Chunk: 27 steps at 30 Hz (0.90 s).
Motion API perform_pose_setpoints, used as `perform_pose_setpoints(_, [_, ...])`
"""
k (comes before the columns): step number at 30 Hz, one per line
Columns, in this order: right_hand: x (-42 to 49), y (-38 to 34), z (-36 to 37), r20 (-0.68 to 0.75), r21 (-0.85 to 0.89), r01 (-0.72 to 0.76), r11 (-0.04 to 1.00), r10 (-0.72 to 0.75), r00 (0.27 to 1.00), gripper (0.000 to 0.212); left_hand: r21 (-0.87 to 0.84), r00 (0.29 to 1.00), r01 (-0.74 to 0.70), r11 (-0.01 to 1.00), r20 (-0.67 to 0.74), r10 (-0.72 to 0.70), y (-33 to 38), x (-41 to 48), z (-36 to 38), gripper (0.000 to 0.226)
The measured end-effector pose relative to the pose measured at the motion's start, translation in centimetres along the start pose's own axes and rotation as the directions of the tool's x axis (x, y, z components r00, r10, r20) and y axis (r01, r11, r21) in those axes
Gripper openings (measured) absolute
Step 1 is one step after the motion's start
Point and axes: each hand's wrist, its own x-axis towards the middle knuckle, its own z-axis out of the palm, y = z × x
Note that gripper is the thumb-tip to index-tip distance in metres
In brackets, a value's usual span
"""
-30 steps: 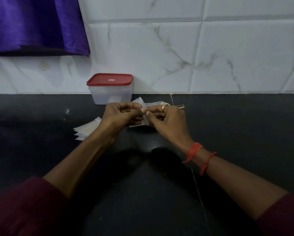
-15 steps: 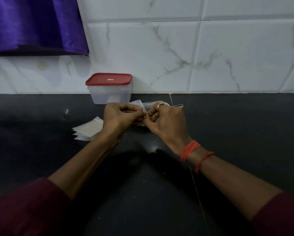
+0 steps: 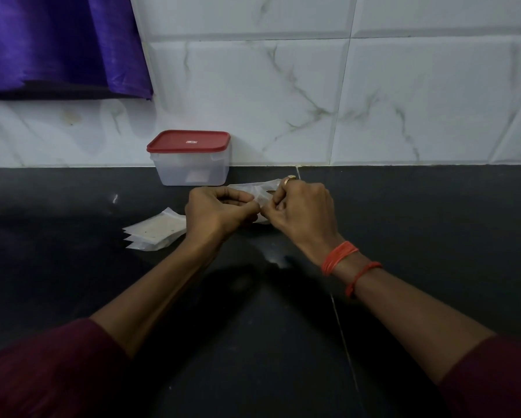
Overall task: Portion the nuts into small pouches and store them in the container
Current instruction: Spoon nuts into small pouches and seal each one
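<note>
Pouch (image 3: 261, 190) (crinkly plastic) pinched: left hand (image 3: 220, 213), right hand (image 3: 305, 212).

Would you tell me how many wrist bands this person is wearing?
2, both on the right wrist: a thick orange band, then a thinner red band farther up the arm. The sleeves may hide more.

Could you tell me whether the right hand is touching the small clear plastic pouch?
Touching. The head view shows the right hand pinching the small clear plastic pouch with curled fingers; the left hand pinches it too.
</note>
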Motion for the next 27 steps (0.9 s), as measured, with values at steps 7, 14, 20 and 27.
perform_pose_setpoints(7, [-0.7, 0.5, 0.0, 0.007, -0.005, 0.243, 0.97, -0.243, 0.97, 0.013, -0.015, 1.0, 0.028, 0.999, 0.008, -0.028, -0.4, 0.2, -0.1, 0.016])
perform_pose_setpoints(14, [-0.5, 1.0, 0.9, 0.096, -0.088, 0.257, 0.962, -0.248, 0.964, 0.024, 0.224, 0.992, -0.121, 0.967, 0.008, 0.123, -0.4, -0.1, 0.1, 0.027])
perform_pose_setpoints(20, [0.2, 2.0, 1.4, 0.115, 0.213, 0.011, 0.977, -0.037, 0.993, 0.024, 0.153, 0.975, -0.217, 0.964, -0.002, 0.22, -0.2, 0.5, -0.8, 0.023])
perform_pose_setpoints(27, [0.5, 2.9, 1.4, 0.224, 0.524, -0.189, 0.83, 0.079, 0.971, 0.023, 0.147, 0.997, -0.042, 0.988, -0.051, 0.05, -1.5, 3.1, -3.0, 0.023])
